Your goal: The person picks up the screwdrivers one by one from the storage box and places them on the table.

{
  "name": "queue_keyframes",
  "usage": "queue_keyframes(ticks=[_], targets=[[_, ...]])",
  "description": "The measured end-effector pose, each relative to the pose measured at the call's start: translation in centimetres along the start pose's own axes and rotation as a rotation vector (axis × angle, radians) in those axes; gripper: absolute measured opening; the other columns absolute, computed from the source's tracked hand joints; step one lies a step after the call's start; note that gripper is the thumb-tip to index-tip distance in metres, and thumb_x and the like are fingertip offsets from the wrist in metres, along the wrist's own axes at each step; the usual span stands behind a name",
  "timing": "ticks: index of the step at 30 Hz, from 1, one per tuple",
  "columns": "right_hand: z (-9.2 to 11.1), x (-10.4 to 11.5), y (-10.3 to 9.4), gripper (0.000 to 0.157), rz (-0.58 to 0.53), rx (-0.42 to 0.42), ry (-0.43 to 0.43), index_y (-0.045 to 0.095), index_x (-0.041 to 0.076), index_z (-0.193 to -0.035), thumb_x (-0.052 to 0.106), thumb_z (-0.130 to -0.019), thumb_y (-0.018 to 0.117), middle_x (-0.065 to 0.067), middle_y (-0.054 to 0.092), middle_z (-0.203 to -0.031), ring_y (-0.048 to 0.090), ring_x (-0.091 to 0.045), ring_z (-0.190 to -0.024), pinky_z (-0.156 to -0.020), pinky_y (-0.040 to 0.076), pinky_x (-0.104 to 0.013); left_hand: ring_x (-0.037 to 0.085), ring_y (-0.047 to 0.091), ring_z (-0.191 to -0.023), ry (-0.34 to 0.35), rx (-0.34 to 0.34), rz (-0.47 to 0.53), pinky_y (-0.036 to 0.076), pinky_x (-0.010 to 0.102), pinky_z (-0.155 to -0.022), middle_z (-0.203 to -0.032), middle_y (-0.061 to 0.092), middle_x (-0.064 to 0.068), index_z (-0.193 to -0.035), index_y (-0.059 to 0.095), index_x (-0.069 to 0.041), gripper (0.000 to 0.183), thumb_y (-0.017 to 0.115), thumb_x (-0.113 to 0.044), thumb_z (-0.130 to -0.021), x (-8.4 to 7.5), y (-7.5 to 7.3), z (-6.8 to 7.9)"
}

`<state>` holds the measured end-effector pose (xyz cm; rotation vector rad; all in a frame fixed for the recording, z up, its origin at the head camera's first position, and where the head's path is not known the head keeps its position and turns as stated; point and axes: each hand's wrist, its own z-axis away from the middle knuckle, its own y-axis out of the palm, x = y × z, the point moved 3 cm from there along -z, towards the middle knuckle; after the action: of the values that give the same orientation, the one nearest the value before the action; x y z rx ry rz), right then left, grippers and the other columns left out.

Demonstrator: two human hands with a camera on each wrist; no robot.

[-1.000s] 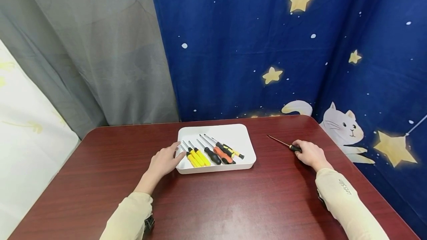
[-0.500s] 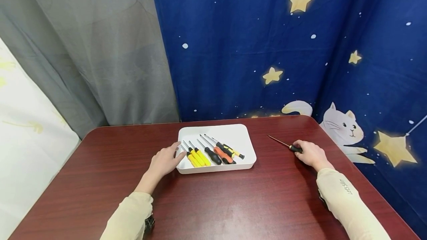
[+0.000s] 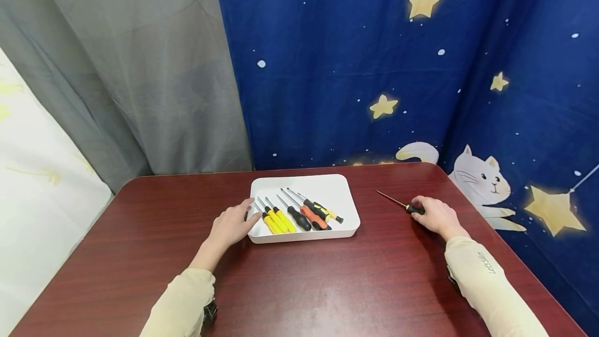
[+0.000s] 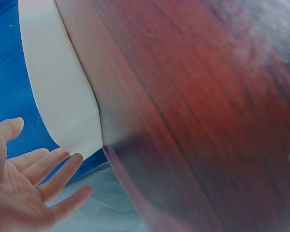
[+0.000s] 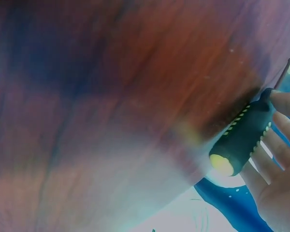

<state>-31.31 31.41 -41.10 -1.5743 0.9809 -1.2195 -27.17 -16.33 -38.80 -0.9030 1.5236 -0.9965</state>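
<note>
In the head view my left hand (image 3: 231, 225) is at the left end of a white tray (image 3: 327, 186), its fingers spread and relaxed. The left wrist view has its fingertips at the tray's corner. Inside the tray lie several screwdrivers, among them yellow ones (image 3: 281, 219), a black one (image 3: 299, 218) and an orange-handled one (image 3: 312, 216). Over to the right, my right hand (image 3: 437, 217) holds a black screwdriver (image 5: 244, 130) by its handle, between thumb and fingers. Its yellow-ended handle is low over the table, and its thin shaft points left toward the tray.
The dark red wooden table (image 3: 318, 285) carries the tray near its back edge. Behind it hang a grey curtain (image 3: 178, 92) and a blue curtain (image 3: 327, 66) with stars and a cat. A white cloth (image 3: 37, 212) hangs on the left.
The head view has shifted very slightly. Both hands, the tray and the screwdrivers otherwise keep their places.
</note>
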Motion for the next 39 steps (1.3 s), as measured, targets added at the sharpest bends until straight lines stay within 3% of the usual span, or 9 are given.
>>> queue_keyframes(ticks=[21,28,39], targets=[[-1.8,4.1,-2.3,0.031,0.013,-0.11,-0.076,0.059,0.006,-0.107,0.02,-0.08,0.062,-0.015,0.06,-0.099,0.056,-0.03,-0.08,-0.061,0.042,-0.051,0.031,0.055,-0.09,0.004,-0.011,0.004,0.042,0.049,-0.068,-0.109,0.057,0.015,-0.127,0.046,-0.006,0.053,0.049,-0.039,-0.086,0.1,0.1,0.0],[-2.4,6.4,-3.0,0.029,0.018,-0.174,-0.135,0.061,0.008,-0.104,0.022,-0.079,0.062,-0.011,0.062,-0.097,0.057,-0.028,-0.08,-0.061,0.043,-0.048,0.03,0.055,-0.09,-0.002,-0.006,0.004,0.042,0.049,-0.068,-0.106,0.058,0.015,-0.127,0.046,-0.007,0.053,0.05,-0.039,-0.085,0.1,0.0,-0.1],[-3.5,10.4,-3.3,0.024,-0.022,-0.198,-0.214,0.063,0.01,-0.1,0.022,-0.079,0.062,-0.005,0.064,-0.089,0.059,-0.023,-0.079,-0.062,0.044,-0.045,0.028,0.055,-0.088,0.001,-0.003,0.009,0.043,0.048,-0.067,-0.103,0.059,0.013,-0.126,0.047,-0.006,0.052,0.05,-0.039,-0.085,-0.2,-0.3,-0.1]])
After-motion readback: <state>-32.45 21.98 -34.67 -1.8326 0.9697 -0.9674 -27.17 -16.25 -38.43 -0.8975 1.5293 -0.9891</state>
